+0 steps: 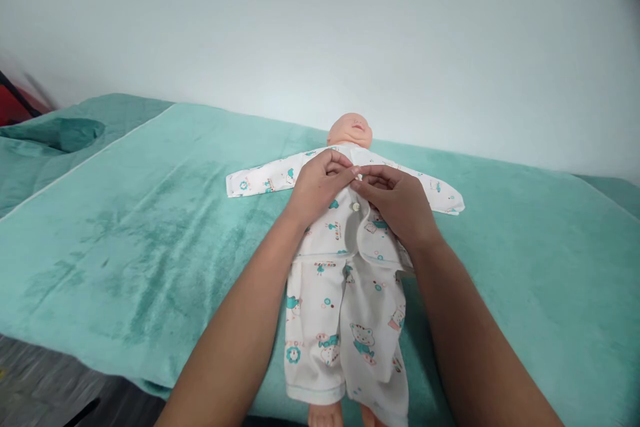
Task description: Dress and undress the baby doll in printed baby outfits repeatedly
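Observation:
A baby doll [351, 129] lies on its back on a teal towel [150, 227], head away from me, feet at the near edge. It wears a white shirt [265, 177] and trousers [345, 320] printed with teal animals. My left hand [320, 183] and my right hand [395, 200] meet on the doll's upper chest, fingers pinched on the shirt's front edges near the collar. One small button [356, 207] shows just below my fingertips. The doll's sleeves spread out to both sides.
The towel covers a table that reaches the white wall behind. A second teal cloth [55, 133] lies bunched at the far left, with something red [15, 107] beyond it. The floor shows at the bottom left.

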Demonstrator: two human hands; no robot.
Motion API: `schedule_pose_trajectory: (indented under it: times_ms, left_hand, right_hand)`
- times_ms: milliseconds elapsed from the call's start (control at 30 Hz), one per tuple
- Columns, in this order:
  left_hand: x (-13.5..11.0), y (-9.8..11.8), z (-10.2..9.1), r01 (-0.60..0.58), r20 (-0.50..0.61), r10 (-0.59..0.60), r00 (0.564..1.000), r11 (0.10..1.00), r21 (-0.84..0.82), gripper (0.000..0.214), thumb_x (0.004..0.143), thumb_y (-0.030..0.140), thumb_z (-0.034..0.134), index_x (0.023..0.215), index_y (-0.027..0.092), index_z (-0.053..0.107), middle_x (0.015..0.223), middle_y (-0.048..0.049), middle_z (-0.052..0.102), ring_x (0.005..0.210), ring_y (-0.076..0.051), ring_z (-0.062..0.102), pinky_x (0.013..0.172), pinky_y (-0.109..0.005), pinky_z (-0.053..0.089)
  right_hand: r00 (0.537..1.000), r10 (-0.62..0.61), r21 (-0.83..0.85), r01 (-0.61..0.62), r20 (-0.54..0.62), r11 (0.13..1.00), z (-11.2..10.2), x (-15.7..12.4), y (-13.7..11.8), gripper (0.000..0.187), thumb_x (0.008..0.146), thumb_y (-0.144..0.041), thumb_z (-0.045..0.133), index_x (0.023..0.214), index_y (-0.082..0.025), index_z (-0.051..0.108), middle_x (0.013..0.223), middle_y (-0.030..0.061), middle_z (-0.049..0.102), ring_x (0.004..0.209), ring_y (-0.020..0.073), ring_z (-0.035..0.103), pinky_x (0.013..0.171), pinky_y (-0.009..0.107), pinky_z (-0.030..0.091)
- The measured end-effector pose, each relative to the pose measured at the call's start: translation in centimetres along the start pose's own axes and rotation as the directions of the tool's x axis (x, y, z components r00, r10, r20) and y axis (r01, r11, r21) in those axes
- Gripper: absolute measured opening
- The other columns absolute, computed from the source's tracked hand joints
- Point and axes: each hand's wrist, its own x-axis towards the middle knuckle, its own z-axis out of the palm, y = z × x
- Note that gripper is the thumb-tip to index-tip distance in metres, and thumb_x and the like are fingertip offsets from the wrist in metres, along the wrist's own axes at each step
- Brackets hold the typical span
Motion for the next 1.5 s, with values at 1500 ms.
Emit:
schedule_pose_trajectory:
  times_ms: [1500]
  left_hand:
    - [-1.9,1.4,-2.7,-0.196,0.376,0.037,0.926,0.899,0.392,0.01,0.077,0.029,0.069,0.084,0.023,0.072,0.092,-0.0015,0.066,0.087,-0.018,0.059,0.073,-0.03,0.045]
  right_hand:
    - [0.954,0.113,-0.297,-0.027,0.276,0.955,-2.7,-1.6,-0.5,0.026,0.084,-0.046,0.066,0.08,-0.021,0.073,0.07,0.0023,0.067,0.062,0.0146,0.06,0.058,0.027,0.047]
